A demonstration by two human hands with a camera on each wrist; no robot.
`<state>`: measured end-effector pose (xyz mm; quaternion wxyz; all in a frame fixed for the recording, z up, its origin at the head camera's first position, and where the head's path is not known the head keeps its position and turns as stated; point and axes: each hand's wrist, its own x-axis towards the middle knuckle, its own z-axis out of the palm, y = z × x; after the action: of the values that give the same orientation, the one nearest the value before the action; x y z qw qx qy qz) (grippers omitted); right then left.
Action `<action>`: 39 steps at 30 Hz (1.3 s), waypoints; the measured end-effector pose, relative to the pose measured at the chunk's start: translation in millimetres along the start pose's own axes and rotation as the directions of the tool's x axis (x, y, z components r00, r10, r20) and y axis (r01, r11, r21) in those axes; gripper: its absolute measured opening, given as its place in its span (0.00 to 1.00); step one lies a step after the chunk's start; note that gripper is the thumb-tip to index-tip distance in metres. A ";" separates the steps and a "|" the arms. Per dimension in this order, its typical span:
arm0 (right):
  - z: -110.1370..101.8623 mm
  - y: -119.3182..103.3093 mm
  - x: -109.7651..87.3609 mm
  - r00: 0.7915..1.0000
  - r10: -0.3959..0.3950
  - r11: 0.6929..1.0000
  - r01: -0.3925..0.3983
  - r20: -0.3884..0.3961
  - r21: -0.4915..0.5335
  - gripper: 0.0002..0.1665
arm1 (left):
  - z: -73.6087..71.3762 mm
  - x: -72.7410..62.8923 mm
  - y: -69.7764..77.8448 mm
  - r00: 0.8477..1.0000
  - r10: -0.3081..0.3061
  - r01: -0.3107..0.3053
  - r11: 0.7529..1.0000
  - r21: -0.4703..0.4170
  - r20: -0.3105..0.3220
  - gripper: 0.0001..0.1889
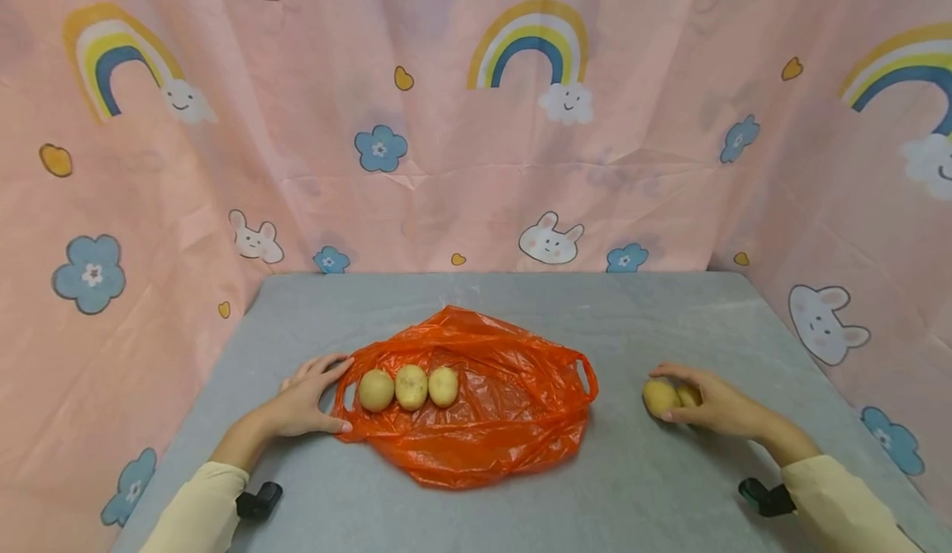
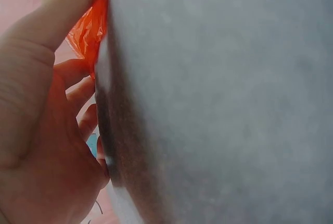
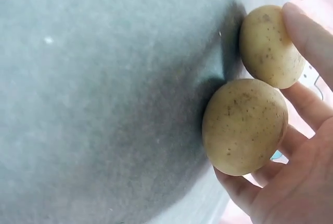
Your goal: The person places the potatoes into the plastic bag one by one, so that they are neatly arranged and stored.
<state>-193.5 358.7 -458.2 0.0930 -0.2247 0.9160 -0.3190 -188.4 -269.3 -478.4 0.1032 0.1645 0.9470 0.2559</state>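
An orange-red plastic bag (image 1: 513,454) lies spread on the table, with three potatoes (image 1: 411,388) in a row on its left part. At the bag's left handle, my left hand (image 1: 301,400) rests with thumb and fingers spread apart, touching its edge. The left wrist view shows the thumb over a bit of the bag (image 2: 93,31). To the right of the bag, my right hand (image 1: 717,404) holds a potato (image 3: 270,47) between thumb and fingers. A second potato (image 3: 244,127) sits beside it, closer to the palm, with fingers behind it.
The grey table (image 1: 461,520) runs back to a pink patterned curtain (image 1: 446,197), which also hangs along both sides. The bag's right handle loop (image 1: 589,375) points toward the right hand. Black wrist devices (image 1: 260,501) show under both forearms.
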 end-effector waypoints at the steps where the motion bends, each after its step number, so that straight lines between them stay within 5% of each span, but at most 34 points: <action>1: 0.5 0.0 -0.6 1.000 -0.003 1.000 0.003 -0.011 0.002 0.33 | 0.2 0.0 -0.2 1.000 0.000 0.000 1.000 0.000 -0.001 0.57; 13: 4.8 -2.6 -2.4 0.996 -0.042 0.993 0.033 -0.081 -0.116 0.32 | -1.3 0.5 -0.9 1.000 0.020 -0.019 1.000 0.009 -0.017 0.57; 39: -3.9 -10.7 -1.1 0.996 -0.026 0.993 0.016 -0.088 -0.113 0.33 | 0.7 0.6 -1.1 1.000 0.002 -0.002 1.000 0.014 0.001 0.57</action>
<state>-190.0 353.9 -448.5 0.0360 -0.2246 0.9334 -0.2775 -189.1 -269.7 -479.7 0.1022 0.1661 0.9486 0.2493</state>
